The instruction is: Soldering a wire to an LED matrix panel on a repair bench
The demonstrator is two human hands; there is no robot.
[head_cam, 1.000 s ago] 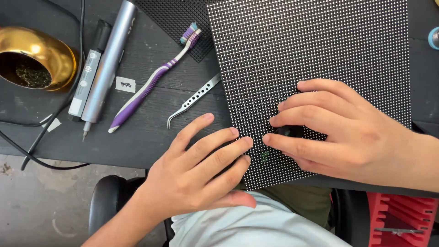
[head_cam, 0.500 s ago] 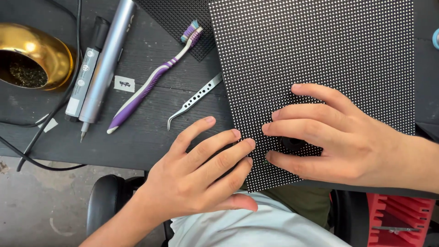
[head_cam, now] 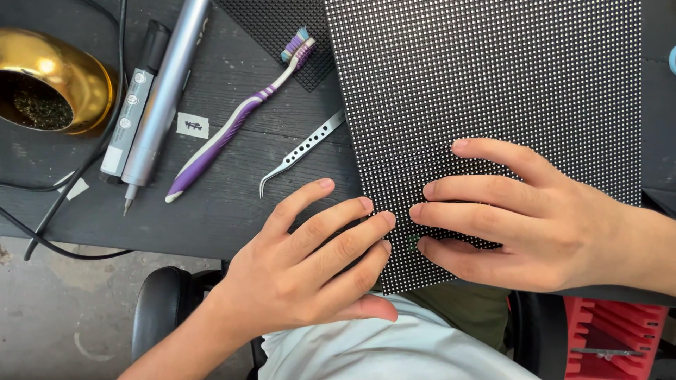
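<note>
Purple toothbrush (head_cam: 236, 127) and curved tweezers (head_cam: 299, 151) lie left of the dotted panel (head_cam: 493, 84). My left hand (head_cam: 310, 260) and right hand (head_cam: 521, 218) rest flat, ungrasping, on its near-left corner; its long axis runs left-right on the surface (head_cam: 211, 218).

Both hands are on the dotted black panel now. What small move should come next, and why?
Probably press the right hand fingertips down near the panel's lower left corner while the left hand steadies that edge: both sets of fingertips meet there, and the corner overhangs the table.
</note>
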